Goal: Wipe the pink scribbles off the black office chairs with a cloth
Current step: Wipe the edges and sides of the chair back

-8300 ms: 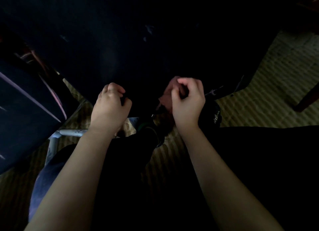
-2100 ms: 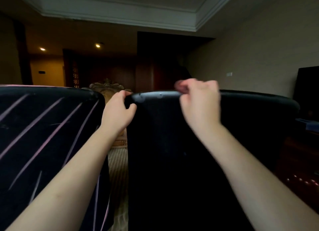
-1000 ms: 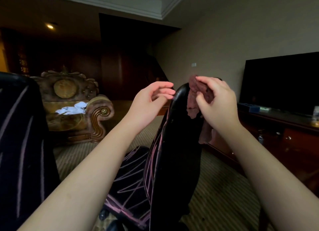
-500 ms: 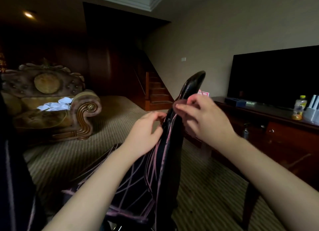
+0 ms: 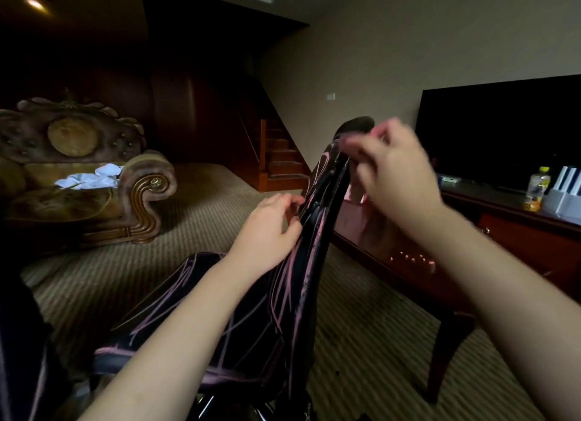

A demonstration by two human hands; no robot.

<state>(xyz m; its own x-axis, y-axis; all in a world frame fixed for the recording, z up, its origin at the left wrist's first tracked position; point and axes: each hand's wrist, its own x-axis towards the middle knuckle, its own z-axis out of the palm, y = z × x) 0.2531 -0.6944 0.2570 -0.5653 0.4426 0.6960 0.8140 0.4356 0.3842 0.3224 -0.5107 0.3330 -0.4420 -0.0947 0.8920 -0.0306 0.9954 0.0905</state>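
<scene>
Black pink-scribbled office chair (image 5: 283, 310): backrest edge is gripped by left hand (image 5: 267, 232); grasp of blurred right hand (image 5: 396, 175) cannot be told. Backrest should be braced during wiping.

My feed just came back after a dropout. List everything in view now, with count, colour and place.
office chair: one, black with pink scribbles, centre, backrest edge-on
second chair: part of one, dark, left edge
cloth: one, pinkish, blurred, apparently hanging under the right hand
sofa: one, brown, ornate, left
white items: crumpled, count unclear, on the sofa seat
television: one, black, right
console: one, reddish wood, below the television
bottle: one, yellow-capped, on the console
staircase: one, wooden, back centre
carpet: striped, beige, floor
left hand: holds the backrest's edge
right hand: blurred, at the backrest top, apparently pinching the cloth
</scene>
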